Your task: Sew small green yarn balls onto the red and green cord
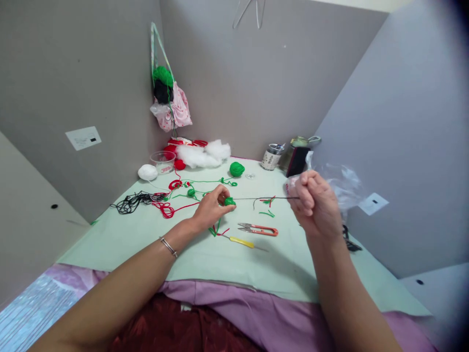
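My left hand (213, 209) pinches a small green crocheted piece (229, 201) above the middle of the table. From that piece a dark thread (264, 198) runs taut to the right, into my closed right hand (311, 198), which is raised at the right. Whether a needle is in the right fist cannot be made out. Below the thread lie orange-handled snips (258, 229) and a yellow-handled hook (242, 242). Short red and green yarn scraps (267, 201) lie under the thread.
Left of my hands are black yarn (137, 201), red yarn (165, 210) and a white ball (147, 172). Behind stand a clear tub (163, 162), white stuffing (200, 154), a green ball (237, 169), a tin (271, 157) and a dark phone-like object (298, 161).
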The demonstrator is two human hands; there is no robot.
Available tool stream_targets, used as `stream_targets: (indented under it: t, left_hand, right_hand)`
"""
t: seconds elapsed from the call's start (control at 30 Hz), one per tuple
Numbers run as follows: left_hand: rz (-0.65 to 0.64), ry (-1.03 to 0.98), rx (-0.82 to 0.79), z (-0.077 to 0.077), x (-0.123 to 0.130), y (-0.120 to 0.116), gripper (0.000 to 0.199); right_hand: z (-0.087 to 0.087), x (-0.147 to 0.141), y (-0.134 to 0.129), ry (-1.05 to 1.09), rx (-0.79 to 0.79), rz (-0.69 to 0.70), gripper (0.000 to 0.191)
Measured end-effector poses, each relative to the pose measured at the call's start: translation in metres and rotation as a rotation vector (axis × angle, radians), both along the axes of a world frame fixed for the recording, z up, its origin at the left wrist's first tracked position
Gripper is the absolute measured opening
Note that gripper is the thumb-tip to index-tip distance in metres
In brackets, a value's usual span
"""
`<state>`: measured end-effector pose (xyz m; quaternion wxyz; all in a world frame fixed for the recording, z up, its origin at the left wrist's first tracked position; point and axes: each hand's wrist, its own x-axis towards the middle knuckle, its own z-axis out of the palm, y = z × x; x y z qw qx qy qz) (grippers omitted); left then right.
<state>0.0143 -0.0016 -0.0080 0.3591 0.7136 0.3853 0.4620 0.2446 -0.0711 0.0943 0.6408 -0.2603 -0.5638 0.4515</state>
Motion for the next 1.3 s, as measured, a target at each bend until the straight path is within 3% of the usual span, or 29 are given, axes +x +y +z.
stream_targets:
  t: [0.13, 0.33, 0.5, 0.6, 0.8, 0.93, 1.07, 1.3]
  left_hand:
    - [-0.091, -0.145, -0.135, 0.002, 0.000, 0.002, 0.028]
    - [-0.213, -0.143, -0.196, 0.008, 0.000, -0.001, 0.035]
    - [-0.203, -0.126, -0.202, 0.009, 0.001, -0.003, 0.034]
    - [-0.159, -0.132, -0.206, 0.009, 0.001, -0.003, 0.039]
    - [-0.142, -0.244, -0.100, 0.006, 0.001, -0.002, 0.029]
    - [-0.167, -0.351, -0.177, 0.006, 0.000, 0.001, 0.032]
    - [-0.218, -0.471, -0.301, 0.010, -0.003, 0.002, 0.038]
    - [-0.258, -0.536, -0.340, 0.015, -0.002, -0.001, 0.039]
  right_hand:
    - [-0.005, 0.000, 0.007, 0.032, -0.036, -0.003, 0.014]
    - [-0.006, 0.011, 0.016, 0.105, -0.021, -0.086, 0.011]
    - [-0.001, 0.009, 0.011, 0.110, -0.006, -0.077, 0.014]
    - [-0.004, 0.007, -0.002, -0.007, 0.012, 0.091, 0.015]
    - [-0.014, 0.011, -0.018, -0.513, -0.123, 0.704, 0.016]
    - [-0.011, -0.002, -0.017, -0.620, -0.151, 0.834, 0.012]
    - [-0.012, -0.019, -0.015, -0.632, -0.085, 0.717, 0.010]
    - [-0.023, -0.042, -0.013, -0.582, 0.004, 0.218, 0.010]
